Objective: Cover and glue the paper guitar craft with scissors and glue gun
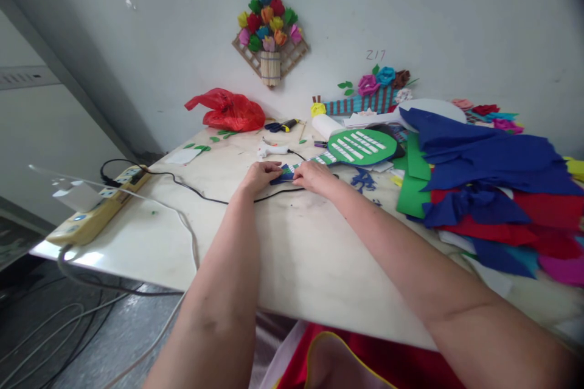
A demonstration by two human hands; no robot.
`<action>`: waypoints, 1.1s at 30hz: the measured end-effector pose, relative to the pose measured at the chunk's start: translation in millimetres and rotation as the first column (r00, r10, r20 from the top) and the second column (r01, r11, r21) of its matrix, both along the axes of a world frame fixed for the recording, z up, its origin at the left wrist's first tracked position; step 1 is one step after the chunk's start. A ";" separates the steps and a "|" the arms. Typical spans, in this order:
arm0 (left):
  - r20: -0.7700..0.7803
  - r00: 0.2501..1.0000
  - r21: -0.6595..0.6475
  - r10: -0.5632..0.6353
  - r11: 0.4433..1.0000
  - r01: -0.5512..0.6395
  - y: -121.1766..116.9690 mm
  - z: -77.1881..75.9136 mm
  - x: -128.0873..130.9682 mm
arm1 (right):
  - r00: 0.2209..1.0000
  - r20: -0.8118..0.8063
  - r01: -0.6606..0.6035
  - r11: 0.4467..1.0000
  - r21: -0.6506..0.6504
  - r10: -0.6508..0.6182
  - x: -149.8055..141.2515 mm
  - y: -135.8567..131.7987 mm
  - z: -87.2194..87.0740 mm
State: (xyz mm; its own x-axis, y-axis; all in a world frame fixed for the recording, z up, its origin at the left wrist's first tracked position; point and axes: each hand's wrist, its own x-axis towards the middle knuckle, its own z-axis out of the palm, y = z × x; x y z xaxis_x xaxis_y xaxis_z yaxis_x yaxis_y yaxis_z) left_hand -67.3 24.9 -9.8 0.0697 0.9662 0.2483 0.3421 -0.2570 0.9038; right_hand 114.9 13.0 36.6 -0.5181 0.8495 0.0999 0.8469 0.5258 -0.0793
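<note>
A racket-shaped paper craft (387,144), green with white stripes and a blue edge, lies on the table with its narrow handle toward me. At the near end of that handle, my left hand (262,175) pinches the blue edge. Just to the right, my right hand (316,177) has its fingers closed on the handle and covers part of it. What lies under the fingertips is hidden. Behind my hands rests a white glue gun (272,150). Scraps of blue paper (363,179) lie right of my right hand.
A power strip (95,209) with cords sits at the left edge, and a black cable crosses the table. Blue crepe paper (493,155) and other coloured sheets are heaped at right. Toward the wall are a red plastic bag (232,110) and scissors (275,127).
</note>
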 end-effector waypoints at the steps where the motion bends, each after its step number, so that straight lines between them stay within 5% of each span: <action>1: -0.002 1.000 0.001 -0.003 1.000 0.003 0.0 -0.1 0.0 | 1.000 -0.009 0.013 1.000 -0.009 -0.013 -1.3 -0.1 -0.6; 14: -0.164 0.984 -0.019 -0.070 0.997 0.068 -0.9 7.7 -2.4 | 0.997 -0.011 0.074 0.997 -0.017 -0.074 -5.9 -3.8 -1.7; 33: -0.107 0.990 -0.017 -0.088 0.996 0.087 3.4 0.2 -5.6 | 0.997 -0.005 0.076 0.997 -0.013 -0.077 -1.8 -7.2 3.0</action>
State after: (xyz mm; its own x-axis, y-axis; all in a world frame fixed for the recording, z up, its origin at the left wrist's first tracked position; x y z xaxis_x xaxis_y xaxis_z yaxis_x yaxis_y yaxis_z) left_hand -72.9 28.3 -9.6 0.1796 0.9580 0.2234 0.4144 -0.2796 0.8661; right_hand 113.2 5.8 39.7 -0.4509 0.8878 0.0919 0.8841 0.4584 -0.0905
